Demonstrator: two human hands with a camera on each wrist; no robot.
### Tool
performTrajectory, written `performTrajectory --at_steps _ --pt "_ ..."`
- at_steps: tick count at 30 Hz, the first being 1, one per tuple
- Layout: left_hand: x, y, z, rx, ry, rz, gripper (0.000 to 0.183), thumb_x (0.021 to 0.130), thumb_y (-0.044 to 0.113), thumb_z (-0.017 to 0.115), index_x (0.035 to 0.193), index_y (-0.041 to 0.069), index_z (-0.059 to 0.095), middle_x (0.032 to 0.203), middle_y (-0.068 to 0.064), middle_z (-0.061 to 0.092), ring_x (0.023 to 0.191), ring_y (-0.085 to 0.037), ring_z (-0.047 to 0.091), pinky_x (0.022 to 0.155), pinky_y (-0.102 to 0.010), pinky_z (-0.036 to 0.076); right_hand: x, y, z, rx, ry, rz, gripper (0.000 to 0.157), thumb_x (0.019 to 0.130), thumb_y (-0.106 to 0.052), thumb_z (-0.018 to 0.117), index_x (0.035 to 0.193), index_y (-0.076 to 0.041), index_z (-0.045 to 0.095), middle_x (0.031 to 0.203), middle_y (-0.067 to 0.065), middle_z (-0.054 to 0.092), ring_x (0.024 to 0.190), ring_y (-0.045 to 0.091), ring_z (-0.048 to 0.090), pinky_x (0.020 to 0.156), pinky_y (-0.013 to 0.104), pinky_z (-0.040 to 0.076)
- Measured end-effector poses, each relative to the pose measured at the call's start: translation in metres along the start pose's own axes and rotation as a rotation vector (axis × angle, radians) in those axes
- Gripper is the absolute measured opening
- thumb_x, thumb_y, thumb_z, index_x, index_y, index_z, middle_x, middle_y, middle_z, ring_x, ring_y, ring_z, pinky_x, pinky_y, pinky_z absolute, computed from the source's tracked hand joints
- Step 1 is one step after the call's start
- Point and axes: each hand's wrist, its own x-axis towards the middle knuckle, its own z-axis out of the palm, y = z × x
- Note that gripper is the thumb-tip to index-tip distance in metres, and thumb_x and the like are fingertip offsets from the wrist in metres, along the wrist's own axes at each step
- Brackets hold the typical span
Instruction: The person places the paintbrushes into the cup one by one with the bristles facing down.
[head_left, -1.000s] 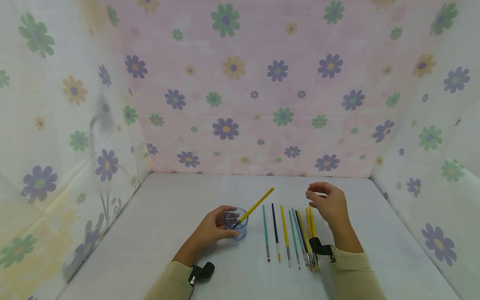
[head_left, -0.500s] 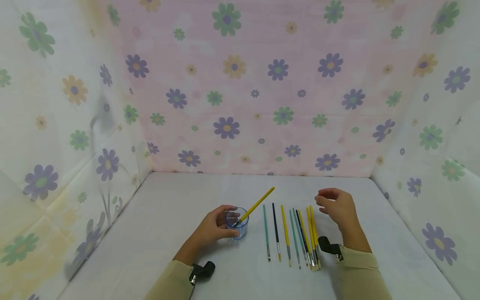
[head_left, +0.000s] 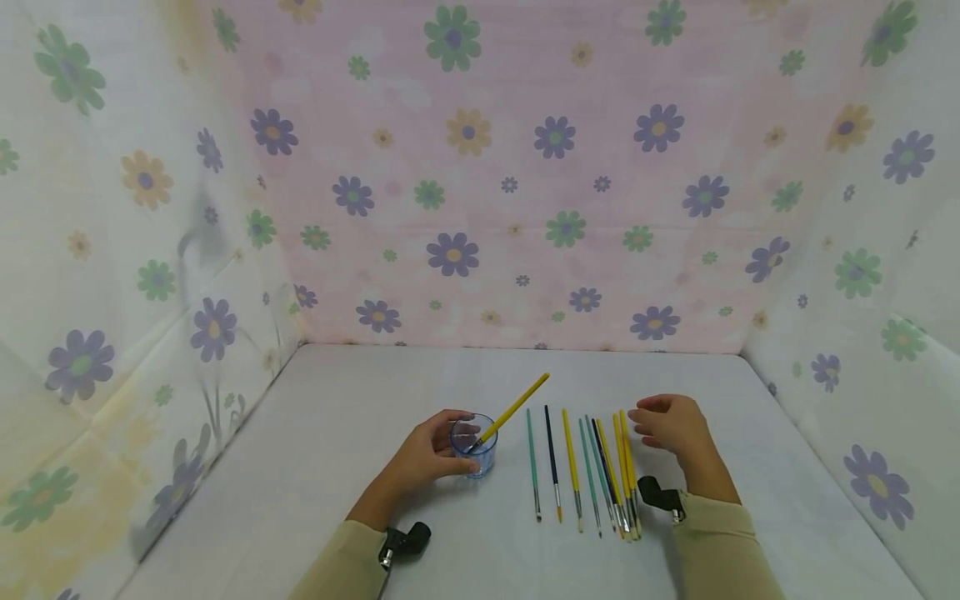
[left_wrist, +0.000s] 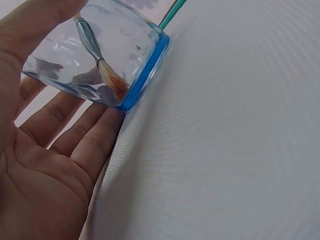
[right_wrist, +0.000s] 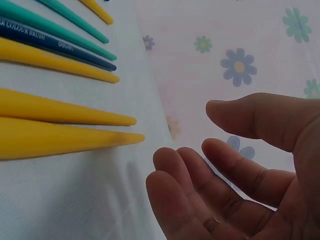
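Table (head_left: pixel 337 400): nine brushes (head_left: pixel 588 468) lie, tenth brush (head_left: pixel 517 406) leans in glass (head_left: pixel 484 463)
Left hand (head_left: pixel 425 452): grips glass
Right hand (head_left: pixel 672 427): loosely spread
Lettering (right_wrist: pixel 30 34): navy brush (right_wrist: pixel 60 48), right wrist view only

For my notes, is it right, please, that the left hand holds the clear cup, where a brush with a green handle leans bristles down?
Not quite: the handle of the brush is yellow, not green, as the head view shows. The left hand holds the clear cup, and the bristles are down.
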Motion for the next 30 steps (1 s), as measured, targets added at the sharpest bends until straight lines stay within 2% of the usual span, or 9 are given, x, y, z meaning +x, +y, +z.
performTrajectory --at_steps 5,13,22,30 --pt "0.001 0.001 0.0 -0.004 -0.004 0.0 0.085 0.076 0.033 0.094 0.148 0.024 0.051 0.14 0.001 0.066 0.13 -0.02 0.064 0.106 -0.032 0.054 0.008 0.006 0.001 -0.037 -0.02 0.059 0.05 0.096 -0.029 0.074 0.132 0.002 0.059 0.128 0.026 0.063 0.095 0.027 0.074 0.075 0.033 0.064" --pt "0.003 0.001 0.0 -0.021 -0.006 -0.013 0.085 0.076 0.032 0.094 0.148 0.023 0.051 0.141 -0.002 0.066 0.13 -0.02 0.064 0.106 -0.031 0.053 0.014 0.014 0.003 -0.125 -0.094 0.031 0.052 0.092 -0.031 0.078 0.125 0.006 0.063 0.106 0.018 0.073 0.08 0.018 0.072 0.07 0.03 0.062" --pt "0.004 0.004 -0.001 -0.024 -0.007 -0.005 0.088 0.075 0.034 0.094 0.149 0.019 0.05 0.141 0.0 0.066 0.129 -0.02 0.064 0.105 -0.03 0.054 0.017 0.014 0.006 -0.126 -0.101 0.034 0.05 0.089 -0.028 0.082 0.121 0.005 0.065 0.1 0.016 0.074 0.077 0.018 0.073 0.068 0.031 0.062" --pt "0.004 0.005 -0.002 -0.044 -0.014 0.003 0.088 0.075 0.033 0.095 0.15 0.018 0.049 0.14 0.0 0.066 0.129 -0.021 0.065 0.104 -0.029 0.055 0.013 0.009 0.004 -0.194 -0.103 0.043 0.049 0.084 -0.027 0.086 0.117 0.004 0.068 0.099 0.015 0.072 0.078 0.021 0.069 0.066 0.029 0.06"
